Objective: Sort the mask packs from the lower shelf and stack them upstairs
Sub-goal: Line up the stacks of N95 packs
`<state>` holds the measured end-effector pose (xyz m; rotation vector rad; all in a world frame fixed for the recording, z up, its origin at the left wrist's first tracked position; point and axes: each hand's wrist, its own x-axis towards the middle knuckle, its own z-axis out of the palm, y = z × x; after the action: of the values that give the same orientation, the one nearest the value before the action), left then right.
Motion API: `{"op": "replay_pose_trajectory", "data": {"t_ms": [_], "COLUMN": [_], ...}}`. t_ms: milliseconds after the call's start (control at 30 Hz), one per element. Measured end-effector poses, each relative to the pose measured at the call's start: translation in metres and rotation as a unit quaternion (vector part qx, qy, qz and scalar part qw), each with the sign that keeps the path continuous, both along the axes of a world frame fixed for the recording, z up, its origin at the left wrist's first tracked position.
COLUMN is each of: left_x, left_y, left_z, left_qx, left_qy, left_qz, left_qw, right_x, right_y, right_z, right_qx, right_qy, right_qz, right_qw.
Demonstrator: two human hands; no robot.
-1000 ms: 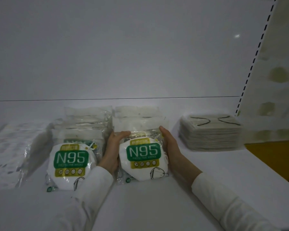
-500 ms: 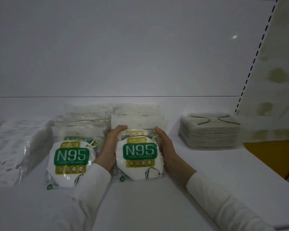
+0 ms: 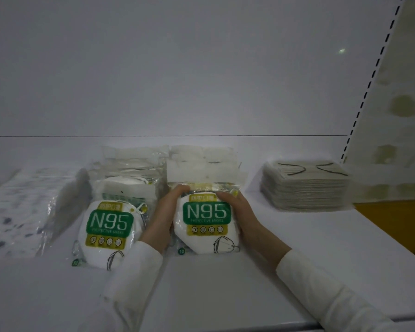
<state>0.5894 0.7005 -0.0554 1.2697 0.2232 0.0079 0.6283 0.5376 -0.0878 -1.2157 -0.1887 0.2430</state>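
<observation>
A clear N95 mask pack (image 3: 206, 224) with a green label lies on the white shelf (image 3: 225, 283), at the front of a row of packs. My left hand (image 3: 164, 216) grips its left side, fingers curled over the top corner. My right hand (image 3: 240, 212) grips its right side the same way. A second N95 pack (image 3: 109, 231) lies just to the left, at the front of its own row of white mask packs (image 3: 130, 168). More white packs (image 3: 201, 164) lie behind the held one.
A stack of flat grey masks with black ear loops (image 3: 304, 185) sits at the right near the slotted upright (image 3: 369, 92). A patterned pack in clear wrap (image 3: 19, 207) lies at the left. The shelf's front edge runs along the bottom right.
Both hands have slid up the pack, and their fingers now curl further over its top corners. The pack sits a little closer to the row behind it.
</observation>
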Motion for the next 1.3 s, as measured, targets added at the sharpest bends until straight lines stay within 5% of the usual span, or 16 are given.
{"op": "replay_pose_trajectory", "data": {"t_ms": [433,633,800,1000,1300], "left_x": [-0.04,-0.067,-0.061,-0.05,-0.057], "left_y": [-0.013,0.002,-0.005,-0.011,-0.004], "left_z": [0.006,0.012,-0.004,-0.005,-0.009], "left_qx": [0.09,0.173,0.311,0.351,0.477], "left_qy": [-0.004,-0.028,-0.054,-0.114,-0.086], "left_qz": [0.076,0.037,0.044,0.068,0.142], "left_qw": [0.993,0.984,0.948,0.927,0.863], "right_x": [-0.007,-0.013,-0.016,-0.015,-0.013], "right_y": [-0.007,-0.002,0.001,0.006,-0.009], "right_z": [0.006,0.0,-0.001,0.014,0.014], "right_qx": [-0.026,-0.066,-0.085,-0.131,-0.197], "right_qy": [-0.054,-0.059,-0.1,-0.174,-0.179], "right_qz": [-0.032,-0.035,-0.083,-0.172,-0.22], "right_qw": [0.998,0.995,0.988,0.961,0.939]}}
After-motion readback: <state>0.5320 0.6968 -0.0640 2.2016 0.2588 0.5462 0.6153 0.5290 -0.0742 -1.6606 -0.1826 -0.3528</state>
